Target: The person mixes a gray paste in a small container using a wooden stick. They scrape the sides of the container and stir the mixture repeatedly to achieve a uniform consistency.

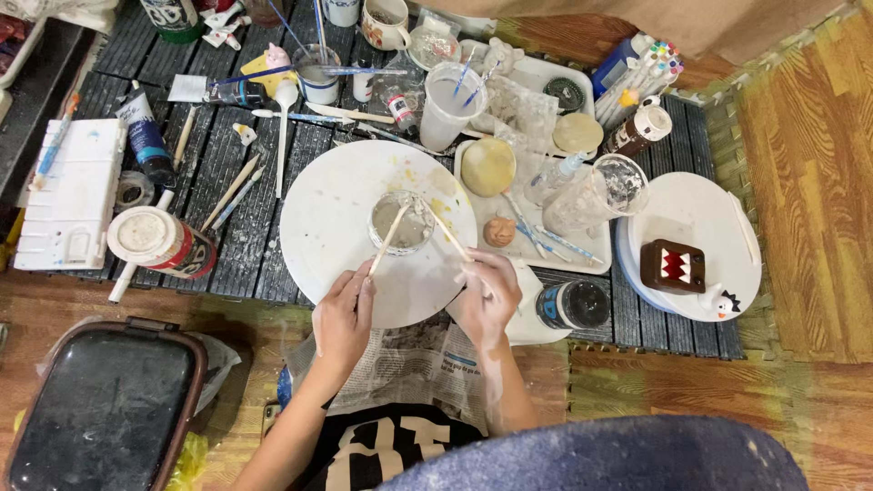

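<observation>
The small glass cup (pixel 401 223) sits on the round white turntable (pixel 336 205) in the middle of the dark slatted bench (pixel 227 245), holding a greyish, cloudy mix. Nearest to me, a crumpled newspaper (pixel 409 359) lies over the person's lap, and to the left on the wooden floor stands a dark bin with a brown rim (pixel 109 405). Just beyond the paper the two hands work side by side over the near edge of the turntable. The left hand (pixel 344 314) is closed around a thin wooden stick (pixel 389 240) whose far end dips into the cup. The right hand (pixel 486 293), smeared with pale clay, grips a second wooden stick (pixel 447 235) that slants up and left to the cup's rim. Just right of that hand stands a dark-lidded jar (pixel 575 303). Farther right, a brown block figure with a toothy red mouth (pixel 673 265) rests on a second white disc (pixel 700 214). Behind the turntable a white tray (pixel 582 264) carries a pale clay ball (pixel 488 166) and a small brown clay head (pixel 499 231). To the left lie a tipped can (pixel 164 242) and a white plastic box (pixel 73 195). At the far edge, cups, brushes and paint tubes crowd together.
</observation>
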